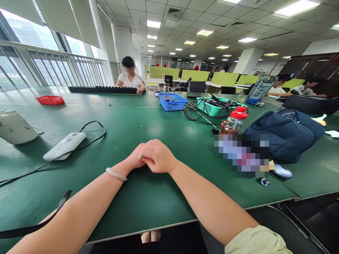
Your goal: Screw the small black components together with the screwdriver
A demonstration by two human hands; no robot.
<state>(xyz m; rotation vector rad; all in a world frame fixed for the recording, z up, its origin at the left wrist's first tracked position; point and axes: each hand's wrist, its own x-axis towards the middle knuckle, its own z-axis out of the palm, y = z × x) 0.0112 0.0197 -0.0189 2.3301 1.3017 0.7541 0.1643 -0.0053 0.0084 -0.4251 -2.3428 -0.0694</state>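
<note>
Green, smooth tabletop [148,204] is spanned by two bare forearms, angled inward until the hands are joined. The left hand [135,157], with a pale, ring-shaped bangle [116,174] worn at its wrist, is partly covered by the right hand [161,156], whose fingers are curled over it, pressed together; how the left fingers are held cannot be told. To their left, a white, rounded power bank [63,147] is laid flat, its long axis slanted away rightward, a thin black cord [105,132] looped beside its far end.

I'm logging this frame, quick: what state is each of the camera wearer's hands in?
Left hand: partly covered by the right; open or closed cannot be told.
Right hand: closed over the left hand.
</note>
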